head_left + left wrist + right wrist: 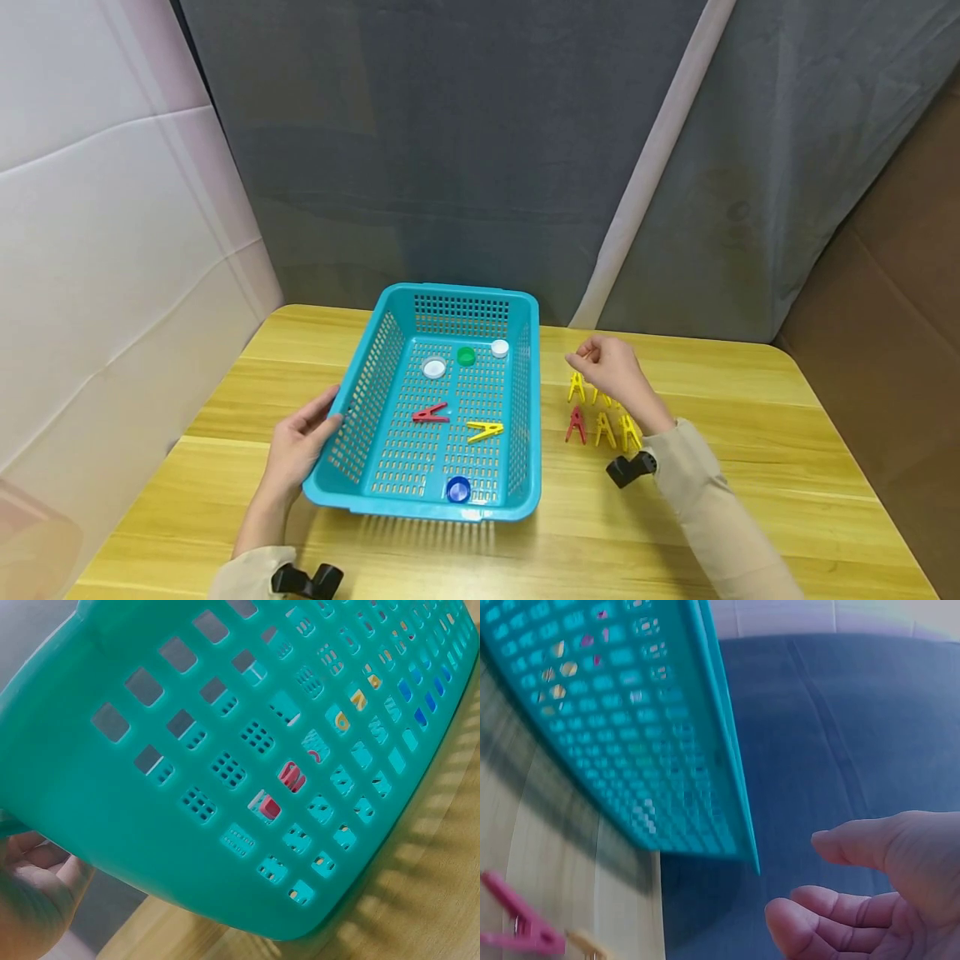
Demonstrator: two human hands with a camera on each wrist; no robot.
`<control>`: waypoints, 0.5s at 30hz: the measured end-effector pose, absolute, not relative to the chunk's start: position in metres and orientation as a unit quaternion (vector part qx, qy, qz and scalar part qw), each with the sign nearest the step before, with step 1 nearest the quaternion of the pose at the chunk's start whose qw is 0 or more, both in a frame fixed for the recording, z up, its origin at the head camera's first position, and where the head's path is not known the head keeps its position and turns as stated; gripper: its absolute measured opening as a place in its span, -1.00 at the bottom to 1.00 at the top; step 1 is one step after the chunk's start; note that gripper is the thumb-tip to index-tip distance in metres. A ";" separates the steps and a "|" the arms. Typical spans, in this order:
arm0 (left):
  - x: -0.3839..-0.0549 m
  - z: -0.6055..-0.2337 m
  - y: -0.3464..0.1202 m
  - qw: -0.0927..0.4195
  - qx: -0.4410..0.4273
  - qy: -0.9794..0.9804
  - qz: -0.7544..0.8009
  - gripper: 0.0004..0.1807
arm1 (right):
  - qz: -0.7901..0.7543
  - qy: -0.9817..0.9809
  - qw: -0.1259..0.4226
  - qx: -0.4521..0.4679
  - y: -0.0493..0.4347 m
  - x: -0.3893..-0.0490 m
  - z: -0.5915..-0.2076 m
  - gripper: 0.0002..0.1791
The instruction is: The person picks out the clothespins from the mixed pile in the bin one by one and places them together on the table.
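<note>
A blue-green plastic basket [534,392] with slotted walls is at the middle of the table, its left rim held by my left hand [294,442]. Inside it lie a red clothespin [431,414], a yellow clothespin [485,431], a blue cap [458,489], a green cap [466,357] and two whitish caps, one of them a white cap [499,348]. My right hand [618,371] hovers right of the basket, over yellow clothespins [604,429]. In the right wrist view its thumb and loosely bent fingers [840,900] stand apart, with nothing seen between them.
Right of the basket, a red clothespin [575,425] lies beside several yellow ones, some partly hidden by my right hand. The wooden table [750,483] ends at a grey cloth [450,150] behind. A white cloth [112,250] hangs at the left.
</note>
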State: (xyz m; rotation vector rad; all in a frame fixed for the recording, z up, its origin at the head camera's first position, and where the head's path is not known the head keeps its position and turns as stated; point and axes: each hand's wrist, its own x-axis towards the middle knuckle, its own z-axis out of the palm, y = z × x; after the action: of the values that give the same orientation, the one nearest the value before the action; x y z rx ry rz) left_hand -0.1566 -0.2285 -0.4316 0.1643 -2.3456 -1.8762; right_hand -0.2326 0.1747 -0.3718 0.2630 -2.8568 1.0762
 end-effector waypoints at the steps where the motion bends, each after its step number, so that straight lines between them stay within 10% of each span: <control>1: -0.157 -0.432 -0.228 0.067 0.055 -0.778 -0.622 -0.52 | 0.353 -0.931 0.041 0.089 0.171 -0.233 -0.372 -0.76; 15: -0.156 -0.432 -0.229 0.073 0.051 -0.775 -0.626 -0.52 | 0.374 -0.916 0.052 0.136 0.120 -0.233 -0.367 -0.80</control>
State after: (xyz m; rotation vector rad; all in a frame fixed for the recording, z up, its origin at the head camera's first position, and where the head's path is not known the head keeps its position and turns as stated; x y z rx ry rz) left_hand -0.1560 -0.2289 -0.4318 0.1545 -2.3267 -1.8811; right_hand -0.2330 0.1198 -0.3669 0.4150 -2.7852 1.1368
